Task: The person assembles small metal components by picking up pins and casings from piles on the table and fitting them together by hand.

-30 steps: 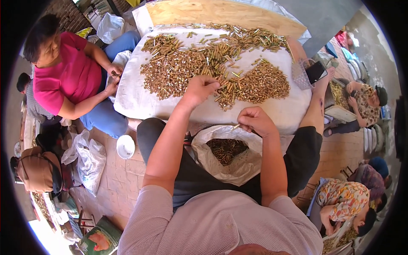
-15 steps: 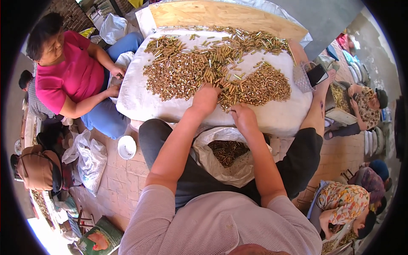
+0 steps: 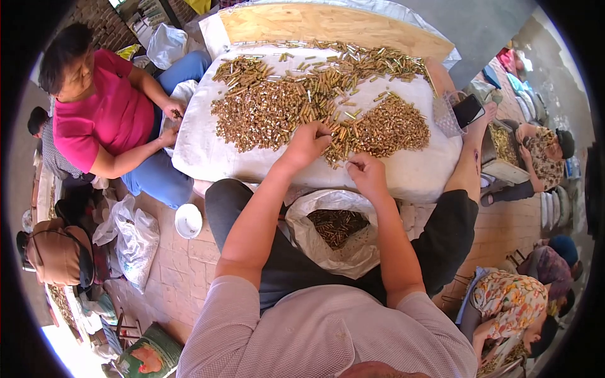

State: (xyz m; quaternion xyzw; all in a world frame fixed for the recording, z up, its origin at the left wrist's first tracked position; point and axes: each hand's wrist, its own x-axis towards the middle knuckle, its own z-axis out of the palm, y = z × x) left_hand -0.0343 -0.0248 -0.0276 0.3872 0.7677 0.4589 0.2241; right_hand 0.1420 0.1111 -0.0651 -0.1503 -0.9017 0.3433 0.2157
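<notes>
Small brass-coloured metal cylinders lie heaped on a white cloth-covered table (image 3: 195, 148) in front of me. A wide pile (image 3: 258, 116) spreads to the left, and a smaller heap (image 3: 394, 126) lies to the right. My left hand (image 3: 307, 145) is over the near edge of the pile, thumb and fingers pinched together. Closer to the table's front edge, my right hand (image 3: 368, 175) is also closed in a pinch. What either hand pinches is too small to make out. Below them, between my legs, an opened white sack (image 3: 302, 249) holds many dark brownish pieces.
A wooden board (image 3: 334, 22) edges the table's far side. A phone (image 3: 469, 111) rests at the right by my bare foot. Someone in a pink shirt (image 3: 104, 120) sits at the left. A white bucket (image 3: 188, 221) and a plastic bag (image 3: 138, 246) stand on the floor. Others work at right.
My left hand has lifted slightly and shifted right, its pinched fingers now clear of the pieces. The right hand has moved a little to the right, still pinched.
</notes>
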